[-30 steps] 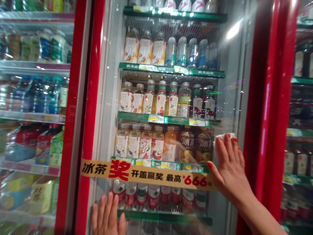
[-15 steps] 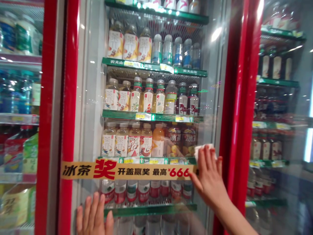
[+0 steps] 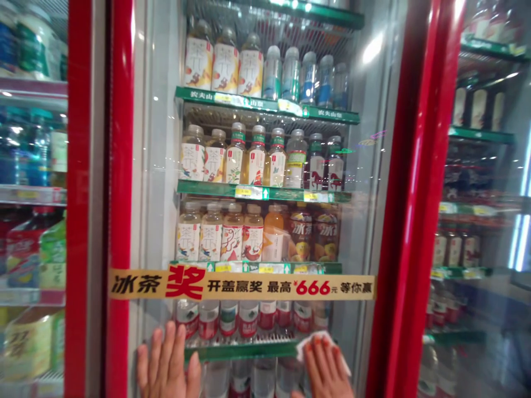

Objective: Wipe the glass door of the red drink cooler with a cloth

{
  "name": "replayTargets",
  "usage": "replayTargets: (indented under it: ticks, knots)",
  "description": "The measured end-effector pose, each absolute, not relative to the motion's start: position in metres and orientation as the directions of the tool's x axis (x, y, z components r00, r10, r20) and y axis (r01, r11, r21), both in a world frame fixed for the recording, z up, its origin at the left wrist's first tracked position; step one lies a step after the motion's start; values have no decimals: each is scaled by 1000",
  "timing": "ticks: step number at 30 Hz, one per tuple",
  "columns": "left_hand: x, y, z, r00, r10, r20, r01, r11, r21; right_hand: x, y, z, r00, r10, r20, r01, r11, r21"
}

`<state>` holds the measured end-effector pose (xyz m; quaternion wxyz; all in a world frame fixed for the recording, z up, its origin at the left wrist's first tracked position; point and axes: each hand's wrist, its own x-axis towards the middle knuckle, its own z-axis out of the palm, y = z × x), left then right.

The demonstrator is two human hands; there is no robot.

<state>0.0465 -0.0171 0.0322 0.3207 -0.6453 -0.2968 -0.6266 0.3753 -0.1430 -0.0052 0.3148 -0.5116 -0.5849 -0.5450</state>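
A white wipe [image 3: 306, 348] sits flat on the glass door [image 3: 155, 166] of a drinks cooler, low in the view, its edges showing on both sides of the right hand [image 3: 326, 370]. That hand grasps the wipe against the pane, its fingers pointing up and slightly apart, and the bottom edge of the view cuts it off at the knuckles, so the wrist and arm do not show. The left hand [image 3: 166, 362] is open and empty, palm on the glass with the fingers spread upward, and is likewise cut off below. It lies just beside the door's red frame [image 3: 120, 166]. A wide stretch of glass separates the two hands, and open glass remains between the right hand and the other red post [image 3: 415, 221]. A yellow banner [image 3: 243, 287] crosses the door just above both hands. Behind the pane, a green shelf [image 3: 240, 351] runs at hand height, with bottled tea [image 3: 211, 232] in rows above the banner and bottled water [image 3: 307, 77] higher up. More stocked coolers [image 3: 477, 166] stand on either side.
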Motion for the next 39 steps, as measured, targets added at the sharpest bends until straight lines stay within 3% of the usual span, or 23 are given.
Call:
replayTargets:
  ticks: [4, 5, 6, 10, 12, 14, 17, 19, 21, 25, 27, 29, 31, 33, 34, 36, 39]
  knots:
    - [47, -18, 32, 34, -31, 999, 794, -606, -46, 345, -128, 68, 238, 101, 966, 943, -262, -205]
    - [47, -18, 32, 36, -30, 999, 795, -605, -47, 322, -119, 79, 291, 83, 953, 932, -248, -263]
    - [47, -18, 32, 41, -27, 999, 794, -605, -49, 296, -110, 81, 255, 98, 962, 947, -228, -227]
    - [45, -16, 30, 52, -17, 998, 792, -609, -52, 238, -91, 30, -289, 153, 945, 950, -77, 303]
    - [44, -15, 28, 58, -23, 998, 791, -609, -60, 258, -100, -2, -312, 156, 937, 938, -107, 330]
    - [44, -14, 27, 65, -27, 998, 789, -611, -68, 301, -119, -14, -108, 194, 975, 968, -202, 148]
    - [46, -14, 27, 60, -24, 998, 790, -610, -62, 349, -136, 10, 349, 125, 929, 912, -272, -306]
    - [46, -13, 26, 53, -15, 998, 793, -607, -51, 342, -130, 33, 476, 93, 874, 863, -242, -444]
    - [44, -12, 24, 53, -4, 999, 794, -606, -45, 308, -117, 43, 368, 136, 920, 918, -213, -336]
    - [38, -7, 15, 84, 11, 996, 803, -593, -61, 256, -105, 0, -163, 256, 953, 975, -104, 195]
    - [37, -6, 11, 89, 23, 996, 809, -585, -59, 272, -117, -30, -301, 262, 917, 939, -89, 333]
    - [38, -5, 10, 75, 45, 996, 815, -579, -35, 310, -132, -40, -210, 262, 942, 952, -163, 258]
    - [39, -5, 10, 69, 49, 996, 825, -565, -29, 345, -144, -22, 104, 214, 971, 966, -256, -47]
    - [39, -4, 9, 74, 27, 997, 841, -539, -48, 358, -146, 13, 408, 150, 901, 896, -258, -363]
    - [38, -3, 7, 82, 23, 996, 847, -528, -57, 355, -143, 32, 476, 140, 868, 869, -226, -440]
    - [36, -1, 0, 74, 55, 996, 852, -523, -35, 330, -133, 55, 458, 160, 875, 885, -175, -431]
    - [34, 0, -11, 32, 141, 989, 837, -544, 51, 282, -117, 34, 147, 252, 957, 983, -145, -113]
